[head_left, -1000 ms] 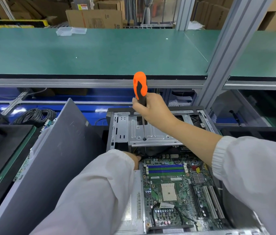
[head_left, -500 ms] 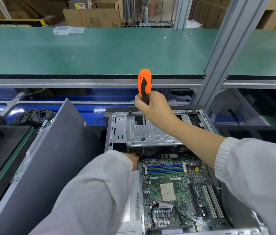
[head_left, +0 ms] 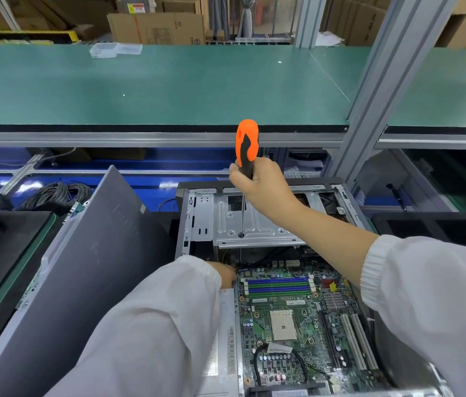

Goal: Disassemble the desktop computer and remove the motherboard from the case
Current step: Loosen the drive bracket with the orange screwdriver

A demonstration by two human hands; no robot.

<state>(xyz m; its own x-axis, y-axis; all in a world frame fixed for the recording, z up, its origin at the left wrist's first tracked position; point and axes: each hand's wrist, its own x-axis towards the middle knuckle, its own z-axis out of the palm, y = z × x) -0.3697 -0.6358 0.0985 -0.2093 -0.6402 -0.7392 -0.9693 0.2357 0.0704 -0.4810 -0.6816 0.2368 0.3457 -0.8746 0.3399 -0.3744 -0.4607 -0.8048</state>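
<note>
Motherboard [head_left: 297,319] lies flat in case [head_left: 186,224]; looks thin, rigid, fragile, best lifted by its edges. Right hand [head_left: 260,187] grips screwdriver [head_left: 245,144]. Left hand [head_left: 226,275] mostly hidden by sleeve, grip unclear.

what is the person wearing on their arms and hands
Both arms are in loose white sleeves. The right sleeve ends in a ribbed knit cuff, pushed up so the forearm is bare. The left sleeve has a gathered cuff at the wrist. The right hand and left hand are bare: no gloves.
</note>
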